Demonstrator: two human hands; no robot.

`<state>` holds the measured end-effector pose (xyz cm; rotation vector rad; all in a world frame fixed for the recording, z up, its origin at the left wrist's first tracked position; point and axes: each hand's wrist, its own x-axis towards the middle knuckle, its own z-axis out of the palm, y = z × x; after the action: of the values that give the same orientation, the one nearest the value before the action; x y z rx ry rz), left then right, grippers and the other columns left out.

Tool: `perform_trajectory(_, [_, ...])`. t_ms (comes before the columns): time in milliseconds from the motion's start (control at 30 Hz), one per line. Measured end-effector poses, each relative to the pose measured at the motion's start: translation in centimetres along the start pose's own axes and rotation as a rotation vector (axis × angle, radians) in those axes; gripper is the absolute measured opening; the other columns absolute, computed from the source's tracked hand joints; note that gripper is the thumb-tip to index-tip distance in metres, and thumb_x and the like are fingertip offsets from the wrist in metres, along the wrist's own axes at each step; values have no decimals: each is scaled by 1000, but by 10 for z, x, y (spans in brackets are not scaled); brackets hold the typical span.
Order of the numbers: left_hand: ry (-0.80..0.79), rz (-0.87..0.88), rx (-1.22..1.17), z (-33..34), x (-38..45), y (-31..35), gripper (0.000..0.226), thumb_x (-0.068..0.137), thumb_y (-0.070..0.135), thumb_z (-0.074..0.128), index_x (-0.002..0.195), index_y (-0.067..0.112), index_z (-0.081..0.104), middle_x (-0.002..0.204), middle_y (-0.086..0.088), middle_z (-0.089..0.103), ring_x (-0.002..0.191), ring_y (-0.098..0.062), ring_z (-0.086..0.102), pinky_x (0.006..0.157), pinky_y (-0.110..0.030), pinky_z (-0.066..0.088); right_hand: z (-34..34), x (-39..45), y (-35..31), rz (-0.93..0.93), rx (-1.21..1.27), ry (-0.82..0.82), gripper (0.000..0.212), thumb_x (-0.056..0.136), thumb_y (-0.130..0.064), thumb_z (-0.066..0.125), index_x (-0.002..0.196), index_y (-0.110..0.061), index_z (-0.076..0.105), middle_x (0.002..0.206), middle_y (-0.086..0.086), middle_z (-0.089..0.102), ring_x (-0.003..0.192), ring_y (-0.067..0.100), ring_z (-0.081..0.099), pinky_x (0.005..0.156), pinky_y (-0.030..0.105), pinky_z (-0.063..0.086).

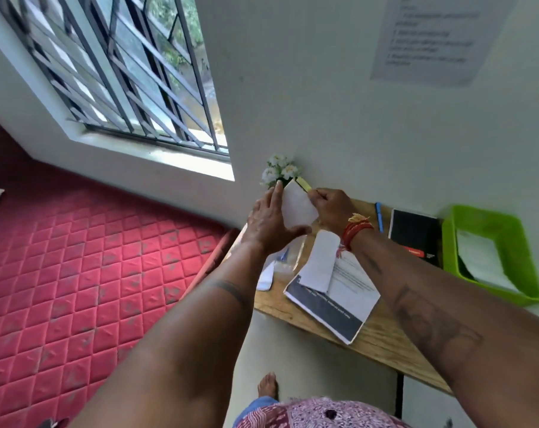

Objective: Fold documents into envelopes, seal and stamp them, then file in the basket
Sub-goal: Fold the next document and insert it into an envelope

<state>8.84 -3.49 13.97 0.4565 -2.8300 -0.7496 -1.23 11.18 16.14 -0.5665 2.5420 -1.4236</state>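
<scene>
**White envelope held over the desk's far left corner**

White paper, an envelope [297, 208], is raised above the far left corner of the wooden desk [382, 338], close to the wall.

Left hand [269, 219]: fingers straight along the envelope's left edge, thumb hooked under its near corner. The hand grasps the envelope between thumb and fingers.

Right hand [331, 208]: fingers curled, pinching a small yellow stick [303, 183] whose tip meets the envelope's top edge. What the stick is cannot be told. A red thread band [356, 231] sits on that wrist.

On the desk, below the hands: a second white envelope [320, 262] lies on a stack of printed sheets [339, 301], which reaches the desk's near edge. Left of the stack, by the left edge, lie a clear plastic sleeve [288, 257] and a small white folded paper [266, 278].

Along the far edge: a blue pen [379, 216], then a black book [414, 236] to its right. At the far right corner stands a green basket [509, 223] with white paper [481, 261] lying inside it.

White flowers [280, 169] stand against the wall behind the held envelope. A printed notice [438, 38] hangs on the wall above the desk. A red quilted mattress [76, 257] lies left of the desk, under a barred window [123, 66].
</scene>
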Motion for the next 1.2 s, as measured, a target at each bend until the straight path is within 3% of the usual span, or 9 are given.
perform_trajectory(200, [-37, 134, 132, 11, 10, 23, 125, 79, 74, 70, 165, 24, -5, 165, -8, 26, 147, -35, 31, 121, -51, 26, -17, 5, 12, 178, 263, 37, 32, 96, -36, 61, 81, -12, 74, 64, 5, 65, 45, 18, 58, 51, 31, 50])
perform_trajectory(333, [-62, 199, 134, 13, 15, 13, 120, 79, 70, 71, 165, 27, -1, 158, -8, 32, 142, -36, 35, 116, -53, 31, -19, 4, 25, 312, 374, -42, 47, 79, -48, 62, 93, -4, 73, 63, 9, 66, 44, 21, 62, 42, 23, 38])
perform_trajectory(467, [-117, 282, 138, 11, 24, 0, 114, 78, 71, 70, 163, 37, 2, 153, -9, 35, 139, -37, 35, 114, -56, 35, -13, 5, 40, 463, 570, -139, 27, 93, -38, 60, 89, -13, 64, 66, 8, 64, 45, 18, 60, 39, 21, 30])
perform_trajectory(700, [-218, 342, 260, 5, 46, -35, 106, 77, 74, 64, 160, 39, 9, 153, -8, 35, 135, -38, 39, 111, -59, 42, 3, 25, 52, 446, 463, -317, 12, 98, -21, 62, 99, -12, 70, 74, 6, 65, 58, 12, 60, 45, 21, 34])
perform_trajectory(833, [-291, 403, 337, 11, 59, -71, 110, 77, 71, 69, 161, 37, 7, 157, -7, 30, 139, -35, 37, 114, -58, 36, 37, 39, 56, 487, 448, -294, 3, 95, -16, 68, 95, -13, 70, 75, 8, 60, 55, 12, 54, 50, 24, 34])
perform_trajectory(1033, [-451, 496, 399, 29, 85, -110, 114, 80, 67, 69, 162, 38, -6, 170, -11, 10, 151, -40, 22, 121, -60, 22, 62, 47, 79, 606, 535, -279, 35, 94, -11, 70, 125, 3, 64, 71, 7, 56, 47, 10, 50, 41, 20, 37])
perform_trajectory(1100, [-497, 529, 410, 37, 91, -113, 115, 81, 66, 68, 161, 38, -10, 170, -11, 7, 150, -41, 22, 121, -59, 21, 60, 47, 83, 626, 531, -310, 26, 93, -11, 71, 116, 0, 67, 70, 9, 56, 48, 11, 50, 41, 21, 39])
perform_trajectory(1167, [-524, 555, 390, 44, 93, -113, 116, 81, 65, 70, 161, 37, -10, 170, -10, 9, 149, -41, 23, 121, -58, 21, 58, 47, 85, 660, 508, -320, 5, 91, -11, 73, 91, -7, 70, 67, 8, 60, 49, 13, 54, 43, 21, 43])
perform_trajectory(1200, [-528, 569, 374, 47, 95, -113, 117, 80, 64, 71, 161, 36, -8, 169, -10, 11, 148, -41, 25, 120, -58, 23, 58, 48, 89, 679, 492, -315, 9, 91, -9, 73, 84, -11, 68, 66, 7, 61, 50, 14, 54, 44, 21, 44])
